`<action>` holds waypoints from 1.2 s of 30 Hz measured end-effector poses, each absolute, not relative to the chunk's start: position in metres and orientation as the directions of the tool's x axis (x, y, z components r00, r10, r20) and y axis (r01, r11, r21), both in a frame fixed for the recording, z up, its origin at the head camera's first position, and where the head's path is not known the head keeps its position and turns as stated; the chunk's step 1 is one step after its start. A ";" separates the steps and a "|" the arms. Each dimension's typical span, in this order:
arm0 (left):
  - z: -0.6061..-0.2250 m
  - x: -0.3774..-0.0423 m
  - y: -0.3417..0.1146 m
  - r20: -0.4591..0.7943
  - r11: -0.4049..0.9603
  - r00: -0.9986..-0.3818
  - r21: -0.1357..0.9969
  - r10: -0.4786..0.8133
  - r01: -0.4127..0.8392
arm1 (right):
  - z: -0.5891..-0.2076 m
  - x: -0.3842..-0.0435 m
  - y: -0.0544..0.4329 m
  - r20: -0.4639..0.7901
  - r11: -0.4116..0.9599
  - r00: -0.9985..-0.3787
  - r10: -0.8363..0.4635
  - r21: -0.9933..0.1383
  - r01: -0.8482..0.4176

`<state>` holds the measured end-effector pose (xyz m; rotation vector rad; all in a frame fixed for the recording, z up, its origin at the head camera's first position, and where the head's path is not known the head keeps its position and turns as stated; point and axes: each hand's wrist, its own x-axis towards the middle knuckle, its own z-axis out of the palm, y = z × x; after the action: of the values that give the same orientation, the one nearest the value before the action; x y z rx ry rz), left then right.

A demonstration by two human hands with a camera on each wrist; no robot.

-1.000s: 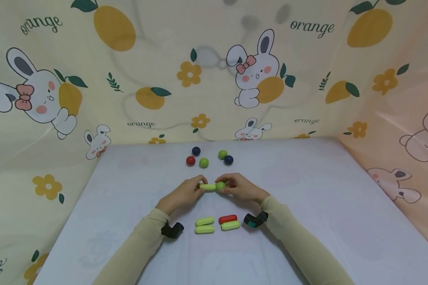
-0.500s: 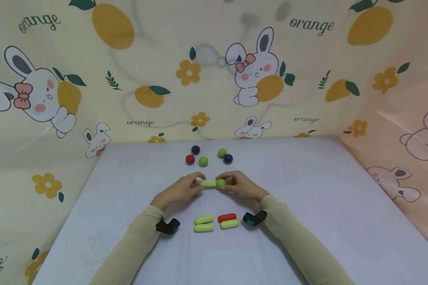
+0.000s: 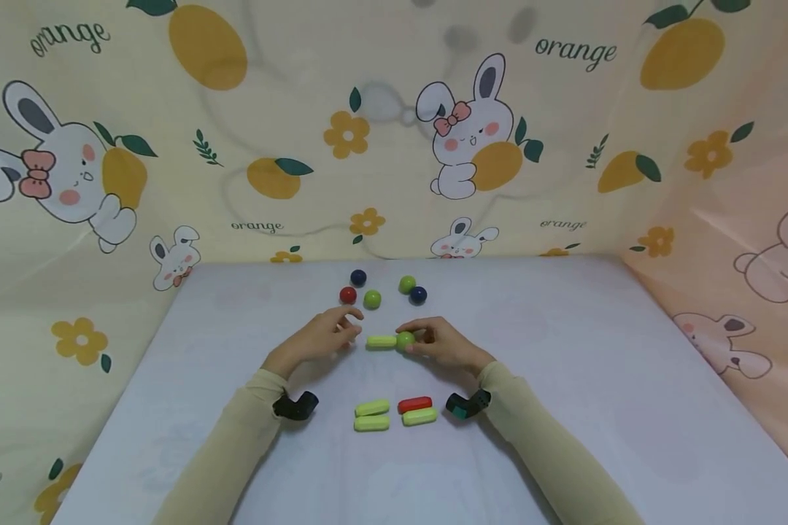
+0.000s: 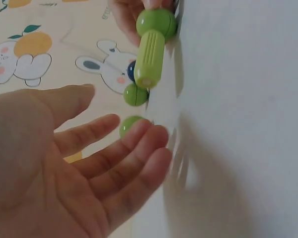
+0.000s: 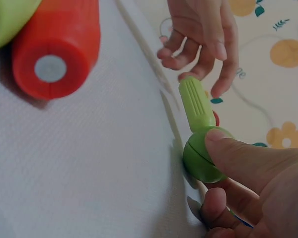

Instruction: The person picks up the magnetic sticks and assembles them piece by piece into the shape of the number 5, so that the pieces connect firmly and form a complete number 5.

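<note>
Between thumb and fingers, my right hand (image 3: 448, 344) pinches a green ball (image 5: 202, 154). A light green ridged rod (image 4: 151, 59) is joined end-on to that ball and points left toward my other hand. My left hand (image 3: 318, 335) is off the rod, a short way to its left, with relaxed fingers spread and nothing in them. In the left wrist view its palm and fingers (image 4: 124, 163) show bare. The rod's free end has a small round face, seen in the left wrist view.
Behind the hands lie a red ball (image 3: 348, 295), dark blue balls (image 3: 358, 277) and green balls (image 3: 372, 299). Nearer the body are a red rod (image 3: 415, 404) and several light green rods (image 3: 371, 423). A printed cloth (image 3: 394, 146) stands behind the white table (image 3: 565, 408).
My left hand has let go of the light green rod and moved left, its fingers loosening. The right hand keeps its pinch on the green ball in nearly the same place.
</note>
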<state>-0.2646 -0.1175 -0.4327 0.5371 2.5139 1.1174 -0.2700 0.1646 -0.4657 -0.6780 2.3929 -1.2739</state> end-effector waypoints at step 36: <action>-0.454 -0.325 -0.124 -0.116 0.729 -0.963 0.677 0.243 0.102 | -0.467 -0.270 0.166 -0.049 0.472 -0.824 -0.564 -0.838 -0.273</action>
<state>-0.3254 -0.1243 -0.4537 0.2758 2.7348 1.0540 -0.2700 0.1655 -0.4671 -0.7091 2.4050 -1.2834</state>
